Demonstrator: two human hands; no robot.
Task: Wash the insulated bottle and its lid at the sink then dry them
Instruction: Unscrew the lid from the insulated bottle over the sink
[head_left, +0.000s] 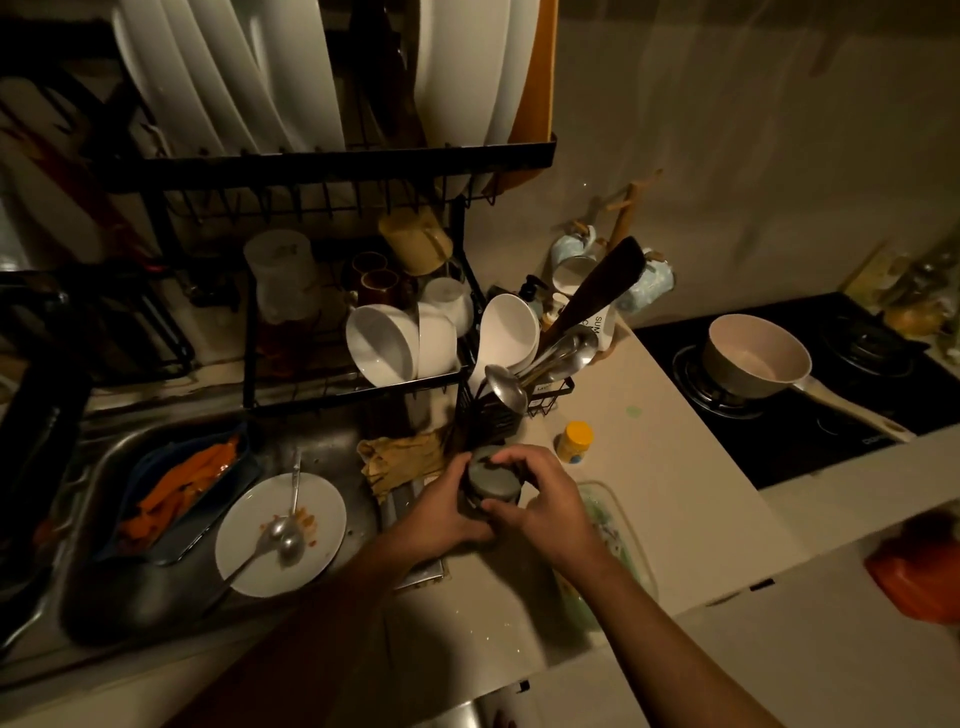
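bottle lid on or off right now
On: the grey lid sits atop the insulated bottle, right hand curled round it, left hand gripping the body. Cannot tell whether it is screwed tight.

The letters "SUM" are printed in dark type on a white container standing behind the utensil holder, with the rest cut off. A tag on the wire basket and a mark on the hob are too blurred to be read.

2 hands: left hand, right hand | between em: 1 lidded bottle | left of left hand: 1 plate, 2 spoons | just past right hand: 1 yellow-capped jar | way off right: 1 pot
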